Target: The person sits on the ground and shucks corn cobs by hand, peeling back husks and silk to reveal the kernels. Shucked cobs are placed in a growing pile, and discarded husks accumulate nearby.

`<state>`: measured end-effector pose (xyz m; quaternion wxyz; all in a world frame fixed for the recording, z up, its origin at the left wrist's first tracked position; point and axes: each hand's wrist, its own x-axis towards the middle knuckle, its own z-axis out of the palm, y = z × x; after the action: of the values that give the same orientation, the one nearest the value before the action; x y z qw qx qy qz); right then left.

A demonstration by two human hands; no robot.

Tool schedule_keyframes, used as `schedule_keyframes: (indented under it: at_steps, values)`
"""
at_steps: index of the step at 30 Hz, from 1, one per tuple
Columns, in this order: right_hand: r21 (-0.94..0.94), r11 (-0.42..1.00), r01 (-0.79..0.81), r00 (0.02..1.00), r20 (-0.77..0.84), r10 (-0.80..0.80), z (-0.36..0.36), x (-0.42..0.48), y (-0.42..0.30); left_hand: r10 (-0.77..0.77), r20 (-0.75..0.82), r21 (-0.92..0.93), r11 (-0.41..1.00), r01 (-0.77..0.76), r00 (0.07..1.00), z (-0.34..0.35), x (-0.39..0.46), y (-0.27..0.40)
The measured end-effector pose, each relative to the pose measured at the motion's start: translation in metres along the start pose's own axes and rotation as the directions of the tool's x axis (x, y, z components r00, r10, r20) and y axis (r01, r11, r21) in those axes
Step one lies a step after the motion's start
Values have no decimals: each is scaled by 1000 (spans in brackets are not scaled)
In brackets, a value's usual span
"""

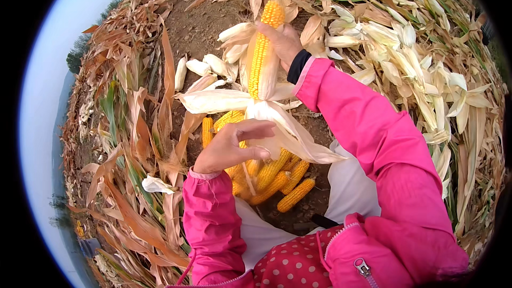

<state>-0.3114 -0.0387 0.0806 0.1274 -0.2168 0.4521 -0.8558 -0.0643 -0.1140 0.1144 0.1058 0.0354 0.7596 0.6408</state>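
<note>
My right hand (285,44) grips a yellow corn cob (258,60) near its upper end, and the cob points away from me. Pale husks (280,116) are peeled back and spread from its lower end. Just below and left of them is my left hand (236,144), fingers apart, holding nothing; whether it touches the husk is not clear. Under it, between my knees, lies a pile of bare yellow cobs (274,172) on the soil, partly hidden by the husks and my hand.
Several ears in husk (212,66) lie on bare soil (200,20) beyond the pile. Dry brown stalks and leaves (132,128) cover the left side. Pale discarded husks (412,72) are heaped on the right. A dark object (89,247) sits at the far lower left.
</note>
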Motion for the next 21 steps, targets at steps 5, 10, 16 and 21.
schedule_keyframes:
  at_steps: [5,10,16,21]
  values:
    - [-71,997,10,968,249,8,19,-19,-5,249,-354,-461,792,-400,902,-21,13,-19]
    - [-156,981,113,904,427,-36,56,-50,-15,143,-621,-161,939,-304,771,-19,34,-37]
    - [-438,843,312,828,561,-15,74,-84,-25,146,-667,-125,945,-303,730,-5,35,-40]
    - [-490,601,632,686,714,-138,77,-100,-32,175,-630,-273,862,-427,756,-3,29,-40]
